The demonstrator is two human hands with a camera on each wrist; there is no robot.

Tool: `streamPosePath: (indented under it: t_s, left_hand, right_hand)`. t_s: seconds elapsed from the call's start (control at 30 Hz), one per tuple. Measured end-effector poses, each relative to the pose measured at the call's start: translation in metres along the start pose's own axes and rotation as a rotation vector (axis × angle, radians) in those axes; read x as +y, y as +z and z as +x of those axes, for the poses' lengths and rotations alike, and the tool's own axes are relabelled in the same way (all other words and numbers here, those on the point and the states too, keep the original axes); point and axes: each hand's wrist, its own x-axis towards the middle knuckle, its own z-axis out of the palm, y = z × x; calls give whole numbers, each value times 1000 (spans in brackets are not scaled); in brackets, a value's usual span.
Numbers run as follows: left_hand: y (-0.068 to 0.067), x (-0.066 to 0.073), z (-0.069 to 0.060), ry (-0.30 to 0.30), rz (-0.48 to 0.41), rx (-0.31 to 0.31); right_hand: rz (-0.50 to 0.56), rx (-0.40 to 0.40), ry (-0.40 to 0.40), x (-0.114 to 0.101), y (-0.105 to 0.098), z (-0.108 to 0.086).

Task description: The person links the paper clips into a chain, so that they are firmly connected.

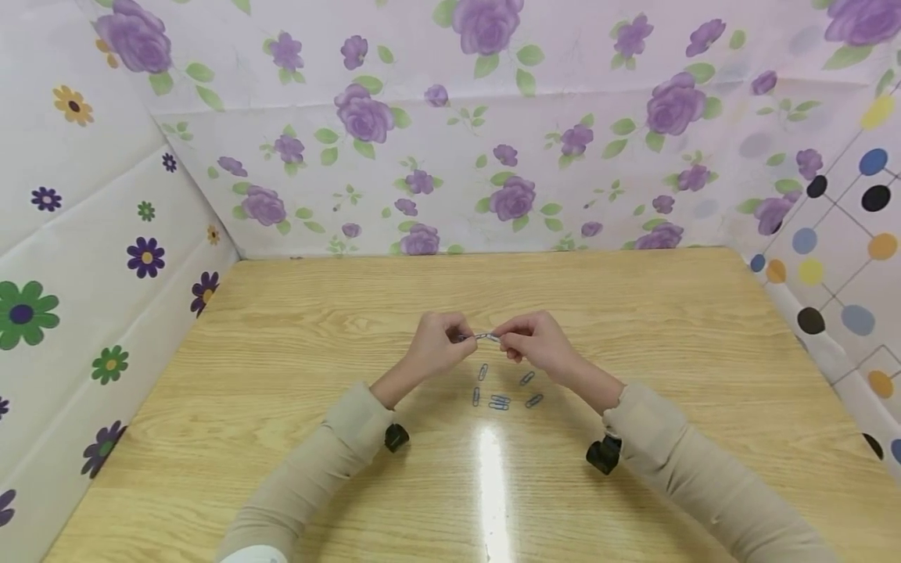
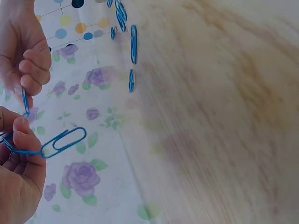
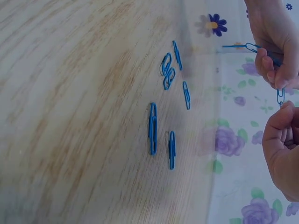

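Between the fingertips of both hands, blue paper clips [image 1: 484, 336] stretch in a short line. My left hand [image 1: 438, 346] pinches a chain of linked clips, and one end clip [image 2: 64, 140] sticks out free from it in the left wrist view. Opposite, my right hand [image 1: 540, 342] pinches a blue paper clip [image 2: 25, 101] whose far end reaches the left fingers. The fingers hide whether that clip is hooked onto the chain. Below the hands, several loose blue paper clips [image 1: 500, 403] lie on the wooden table; the right wrist view shows them too, including one long clip [image 3: 153, 128].
The wooden table [image 1: 317, 328] backs onto a wall covering with purple flowers [image 1: 510, 199]. Flower-patterned sheeting [image 1: 63, 234] borders the left side, and dotted sheeting [image 1: 838, 258] the right. A dark wrist device [image 1: 604, 453] sits under the right sleeve; another [image 1: 396, 437] is at the left.
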Motion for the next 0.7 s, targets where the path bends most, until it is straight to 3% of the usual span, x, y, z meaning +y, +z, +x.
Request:
streamPosePath:
  t_s: [0.23,0.43,0.7]
  left_hand:
    - [-7,-1,-1,-67,-91,-69]
    - [-10,-1,-2,-66,-137,-138]
    - [-6,-4,-3,-53,-84,-181]
  right_hand:
    - [16,-31,3,5,-4,-1]
    - [19,-80,-11,4,-4,-4]
    - [-3,-99,-15,2,-3,-6]
